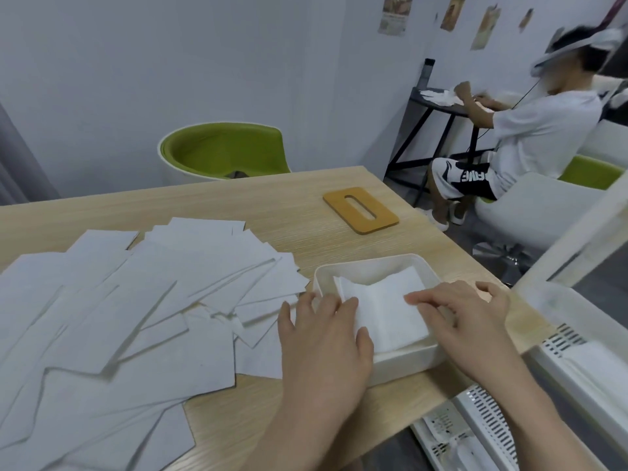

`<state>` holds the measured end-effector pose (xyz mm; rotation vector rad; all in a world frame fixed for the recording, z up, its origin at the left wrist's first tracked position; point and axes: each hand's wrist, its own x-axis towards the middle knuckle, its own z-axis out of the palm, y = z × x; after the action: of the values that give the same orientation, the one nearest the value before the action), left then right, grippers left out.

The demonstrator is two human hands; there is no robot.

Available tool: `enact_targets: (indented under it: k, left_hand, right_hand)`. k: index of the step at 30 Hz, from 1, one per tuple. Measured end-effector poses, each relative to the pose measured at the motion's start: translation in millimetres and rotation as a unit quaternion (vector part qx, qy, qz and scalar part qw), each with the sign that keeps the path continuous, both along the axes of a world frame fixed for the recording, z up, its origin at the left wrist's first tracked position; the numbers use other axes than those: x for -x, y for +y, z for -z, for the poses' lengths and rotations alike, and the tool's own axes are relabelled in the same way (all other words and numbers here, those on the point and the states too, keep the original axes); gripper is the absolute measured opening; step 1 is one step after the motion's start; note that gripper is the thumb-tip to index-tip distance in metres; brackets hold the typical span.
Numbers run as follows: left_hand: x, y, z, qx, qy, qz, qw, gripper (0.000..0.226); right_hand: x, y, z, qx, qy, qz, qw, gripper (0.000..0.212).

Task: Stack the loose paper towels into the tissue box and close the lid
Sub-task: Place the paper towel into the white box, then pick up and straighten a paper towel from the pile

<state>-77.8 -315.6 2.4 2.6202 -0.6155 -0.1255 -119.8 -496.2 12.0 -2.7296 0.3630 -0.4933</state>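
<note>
A white open tissue box (370, 261) sits near the table's right edge with a stack of paper towels (384, 304) inside. My left hand (323, 338) lies over the box's left wall, fingers flat on the towels. My right hand (462, 314) presses the towels from the right with straight fingers. Several loose paper towels (136, 300) are spread over the table's left half. The wooden lid (360, 209) with an oval slot lies flat farther back on the table.
The wooden table (238, 198) ends close to the box on the right. White slatted baskets (482, 419) stand below on the right. A green chair (224, 151) is behind the table. A seated person (530, 130) works at a dark side table.
</note>
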Motion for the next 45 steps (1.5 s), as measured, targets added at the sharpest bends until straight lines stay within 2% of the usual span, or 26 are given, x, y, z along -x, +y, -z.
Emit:
enact_targets:
  k: [5,9,19,24,31,38,41,45]
  left_hand:
    - [-5.0,-0.9,-9.2,-0.104,0.021,0.045,0.993,0.045]
    - [-5.8,0.8,-11.7,-0.137,0.020,0.062,0.988,0.049]
    - [-12.3,-0.5,-8.5,-0.113,0.016,0.080,0.990,0.050]
    - [-14.4,0.5,-11.4,-0.141,-0.010,0.096,0.985,0.053]
    - [-15.8,-0.1,-13.4,-0.143,-0.017,0.100,0.984,0.053]
    - [-18.5,6.2,-12.0,-0.125,-0.024,0.089,0.988,0.052]
    - [-16.3,10.1,-12.2,-0.097,-0.032,0.090,0.991,0.051]
    - [-11.6,28.8,-12.2,-0.011,-0.034,0.075,0.997,0.055]
  right_hand:
    - [-4.2,-6.5,-5.5,0.114,0.108,-0.003,0.988,0.026]
    - [-7.1,-7.9,-7.3,0.159,0.136,-0.009,0.978,0.031]
    - [2.4,-10.8,-10.6,0.134,0.182,-0.049,0.973,0.033]
    - [0.2,-7.1,-5.8,0.120,0.231,-0.076,0.962,0.045]
    - [-3.0,-7.2,-4.5,0.109,0.218,-0.072,0.967,0.043]
    - [-2.7,4.4,-2.2,0.092,0.159,-0.077,0.980,0.040]
    - [-0.8,8.4,-6.9,0.051,0.137,-0.060,0.987,0.032]
    - [4.2,23.8,-17.0,0.108,0.099,-0.034,0.989,0.021]
